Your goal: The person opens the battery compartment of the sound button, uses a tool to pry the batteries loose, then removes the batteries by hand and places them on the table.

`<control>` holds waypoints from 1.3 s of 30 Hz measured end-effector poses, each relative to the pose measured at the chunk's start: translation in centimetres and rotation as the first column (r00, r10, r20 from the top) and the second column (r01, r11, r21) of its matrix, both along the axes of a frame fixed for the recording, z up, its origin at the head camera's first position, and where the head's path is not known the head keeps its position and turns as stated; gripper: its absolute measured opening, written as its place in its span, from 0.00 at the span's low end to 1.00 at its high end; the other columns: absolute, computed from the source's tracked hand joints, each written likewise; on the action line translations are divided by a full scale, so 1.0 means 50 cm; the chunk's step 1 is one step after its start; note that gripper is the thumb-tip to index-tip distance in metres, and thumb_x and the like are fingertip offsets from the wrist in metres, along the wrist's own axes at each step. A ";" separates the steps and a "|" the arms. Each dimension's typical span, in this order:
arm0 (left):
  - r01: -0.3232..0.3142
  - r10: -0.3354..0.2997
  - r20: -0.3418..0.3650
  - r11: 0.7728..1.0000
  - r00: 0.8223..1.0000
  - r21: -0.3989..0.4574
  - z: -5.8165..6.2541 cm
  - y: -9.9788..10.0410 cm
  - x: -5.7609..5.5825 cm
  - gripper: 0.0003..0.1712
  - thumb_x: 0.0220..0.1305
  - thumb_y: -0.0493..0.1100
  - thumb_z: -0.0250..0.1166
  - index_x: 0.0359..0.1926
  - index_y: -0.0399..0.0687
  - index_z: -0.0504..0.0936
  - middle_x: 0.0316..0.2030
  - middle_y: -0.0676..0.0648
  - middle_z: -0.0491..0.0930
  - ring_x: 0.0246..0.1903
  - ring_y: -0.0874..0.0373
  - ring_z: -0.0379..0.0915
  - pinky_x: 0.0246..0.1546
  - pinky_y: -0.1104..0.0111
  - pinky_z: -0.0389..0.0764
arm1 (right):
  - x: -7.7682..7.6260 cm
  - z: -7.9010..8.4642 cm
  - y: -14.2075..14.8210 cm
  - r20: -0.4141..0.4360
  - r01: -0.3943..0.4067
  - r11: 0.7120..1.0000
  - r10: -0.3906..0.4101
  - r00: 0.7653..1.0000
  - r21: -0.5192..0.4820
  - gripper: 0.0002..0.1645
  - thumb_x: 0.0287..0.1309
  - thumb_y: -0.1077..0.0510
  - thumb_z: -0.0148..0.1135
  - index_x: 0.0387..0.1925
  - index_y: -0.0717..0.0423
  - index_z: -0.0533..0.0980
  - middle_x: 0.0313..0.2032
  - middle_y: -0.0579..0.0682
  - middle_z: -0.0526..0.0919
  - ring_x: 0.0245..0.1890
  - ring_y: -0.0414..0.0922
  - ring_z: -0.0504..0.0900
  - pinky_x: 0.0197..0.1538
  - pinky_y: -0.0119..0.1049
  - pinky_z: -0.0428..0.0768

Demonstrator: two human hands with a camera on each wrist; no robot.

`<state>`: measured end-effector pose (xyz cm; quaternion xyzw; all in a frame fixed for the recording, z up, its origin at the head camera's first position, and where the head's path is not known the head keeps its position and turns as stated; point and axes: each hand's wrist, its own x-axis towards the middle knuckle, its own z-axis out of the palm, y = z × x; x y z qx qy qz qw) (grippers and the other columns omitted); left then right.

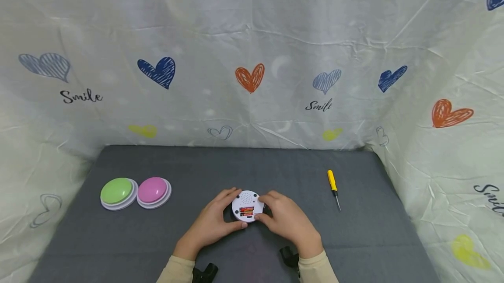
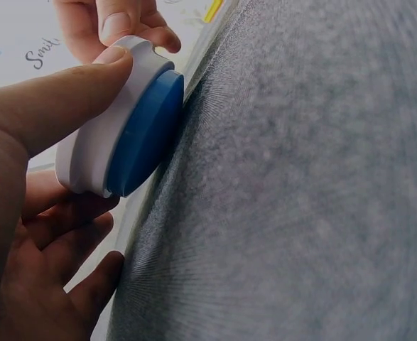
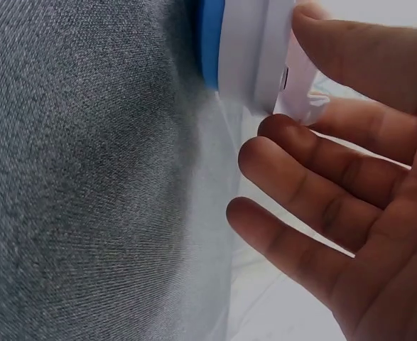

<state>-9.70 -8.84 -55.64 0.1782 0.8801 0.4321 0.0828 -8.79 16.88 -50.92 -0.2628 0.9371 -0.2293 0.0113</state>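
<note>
A round push-button buzzer (image 1: 247,200) is upside down over the table, its white base up and its blue dome (image 2: 148,135) facing down. Red batteries (image 1: 246,211) lie in the uncovered slot in its base. My left hand (image 1: 214,219) grips the buzzer's left side, thumb on the near rim and fingers round the far side. At the right side, my right hand (image 1: 287,219) pinches a small white battery cover (image 3: 302,82) between thumb and index finger, close against the base. The other right fingers (image 3: 300,181) spread loosely.
A green buzzer (image 1: 117,191) and a pink buzzer (image 1: 152,190) stand side by side at the left, domes up. At the right lies a yellow-handled screwdriver (image 1: 332,182). The grey tabletop (image 1: 275,165) ends at a printed curtain (image 1: 283,47).
</note>
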 end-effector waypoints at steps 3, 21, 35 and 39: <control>0.002 -0.002 -0.004 1.000 1.000 0.005 -0.001 -0.001 -0.001 0.55 0.56 0.58 0.87 0.82 0.56 0.73 0.79 0.44 0.69 0.77 0.41 0.67 0.71 0.39 0.74 | -0.001 -0.001 0.003 0.009 0.001 1.000 -0.001 1.000 -0.011 0.24 0.68 0.48 0.79 0.58 0.56 0.87 0.51 0.48 0.86 0.45 0.41 0.84 0.50 0.41 0.87; 0.011 -0.011 -0.015 1.000 1.000 0.024 -0.007 -0.002 0.001 0.55 0.56 0.58 0.87 0.81 0.56 0.73 0.76 0.46 0.72 0.75 0.42 0.69 0.70 0.39 0.75 | -0.005 -0.008 0.022 0.067 0.029 0.997 -0.023 0.997 -0.077 0.28 0.70 0.43 0.77 0.65 0.49 0.84 0.61 0.44 0.87 0.61 0.43 0.85 0.64 0.47 0.84; 0.003 -0.002 -0.018 1.000 1.000 0.020 -0.008 -0.006 0.002 0.55 0.55 0.59 0.87 0.81 0.58 0.74 0.76 0.47 0.72 0.76 0.43 0.69 0.70 0.40 0.75 | -0.011 0.012 0.135 -0.166 0.188 0.965 -0.218 0.962 -0.183 0.24 0.63 0.51 0.82 0.58 0.54 0.87 0.56 0.46 0.89 0.58 0.50 0.86 0.61 0.52 0.84; 0.001 -0.001 -0.003 1.000 1.000 0.029 -0.010 -0.004 0.002 0.55 0.55 0.59 0.88 0.81 0.58 0.74 0.76 0.48 0.72 0.75 0.44 0.69 0.70 0.40 0.75 | -0.008 0.022 0.188 -0.193 0.246 0.941 -0.292 0.937 -0.232 0.24 0.64 0.53 0.82 0.59 0.52 0.86 0.58 0.48 0.88 0.60 0.52 0.85 0.62 0.56 0.83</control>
